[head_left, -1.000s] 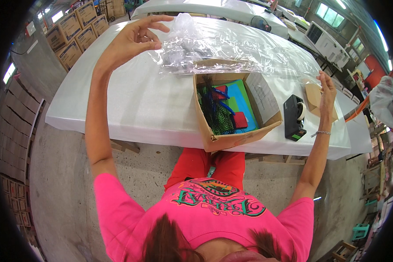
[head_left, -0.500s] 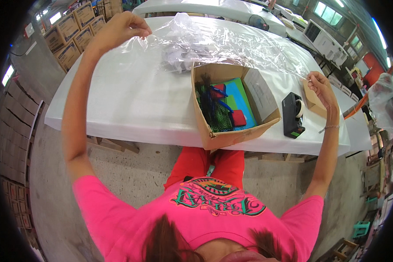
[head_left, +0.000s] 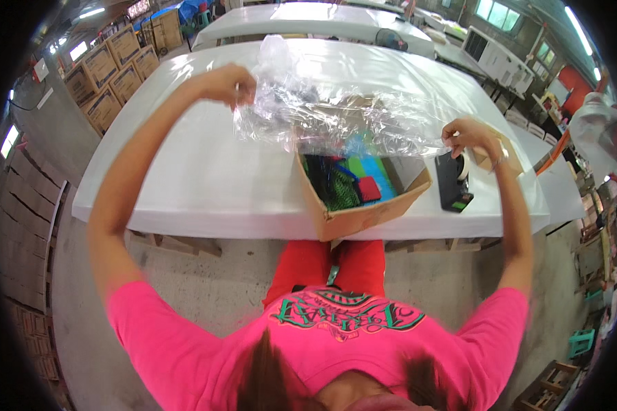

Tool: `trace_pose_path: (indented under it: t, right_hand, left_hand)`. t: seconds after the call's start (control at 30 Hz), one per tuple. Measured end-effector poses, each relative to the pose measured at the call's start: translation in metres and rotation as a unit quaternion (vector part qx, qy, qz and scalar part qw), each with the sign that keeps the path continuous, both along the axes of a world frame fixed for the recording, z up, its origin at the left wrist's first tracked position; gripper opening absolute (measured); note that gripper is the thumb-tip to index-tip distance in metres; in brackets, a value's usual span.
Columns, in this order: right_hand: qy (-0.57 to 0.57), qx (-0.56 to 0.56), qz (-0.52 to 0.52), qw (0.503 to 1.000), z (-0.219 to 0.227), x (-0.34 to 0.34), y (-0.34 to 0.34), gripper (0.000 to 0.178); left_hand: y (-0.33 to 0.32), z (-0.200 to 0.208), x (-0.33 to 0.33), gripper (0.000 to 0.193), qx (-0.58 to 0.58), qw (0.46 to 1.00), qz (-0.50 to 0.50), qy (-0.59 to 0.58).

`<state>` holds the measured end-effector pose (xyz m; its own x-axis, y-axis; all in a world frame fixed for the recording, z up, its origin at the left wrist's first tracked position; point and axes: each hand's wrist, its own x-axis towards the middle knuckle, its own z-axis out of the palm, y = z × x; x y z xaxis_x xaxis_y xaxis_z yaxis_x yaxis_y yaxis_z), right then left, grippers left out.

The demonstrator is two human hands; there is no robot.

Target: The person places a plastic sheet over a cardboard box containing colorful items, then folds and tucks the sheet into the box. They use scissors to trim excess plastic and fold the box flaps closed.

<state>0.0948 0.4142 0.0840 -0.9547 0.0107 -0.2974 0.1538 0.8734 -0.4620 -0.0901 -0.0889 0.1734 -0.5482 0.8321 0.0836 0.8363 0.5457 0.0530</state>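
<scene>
Between my hands stretches a clear plastic sheet point(head_left: 391, 123), crinkled and shiny, hanging over the far part of an open cardboard box point(head_left: 363, 218). My left hand point(head_left: 234, 85) pinches its left end, slightly blurred. At the other end, my right hand point(head_left: 465, 135) grips the edge with closed fingers. Inside the box lie dark green netting point(head_left: 337, 194), a red block-like piece point(head_left: 369, 189), blue pieces and a flat blue-and-green item point(head_left: 377, 171); the sheet partly veils them. A black tape dispenser point(head_left: 452, 188) stands right of the box, below my right hand.
The white-covered table point(head_left: 171, 185) holds a clump of clear plastic point(head_left: 275, 58) behind the sheet. A small cardboard piece point(head_left: 504, 151) lies at the right. Stacked cartons point(head_left: 106, 75) stand at the far left, a fan point(head_left: 391, 39) at the back, a second white table point(head_left: 308, 24) beyond.
Both hands have moved closer together, bringing the plastic sheet nearer and over the box's far part. My left hand came right and down; my right hand shifted left.
</scene>
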Motion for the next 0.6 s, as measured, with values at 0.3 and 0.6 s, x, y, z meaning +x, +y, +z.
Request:
trace_pose_path:
  t: [0.3, 0.6]
  right_hand:
    - [0.821, -0.181, -0.224, 0.493, 0.095, 0.027, -0.022, 0.018]
    - [-0.054, 0.09, 0.045, 0.993, -0.016, 0.026, -0.014, 0.02]
  left_hand:
    - [-0.018, 0.071, 0.042, 0.023, 0.538, 0.772, 0.004, 0.338]
    - [-0.003, -0.074, -0.03, 0.016, 0.144, 0.989, -0.033, 0.011]
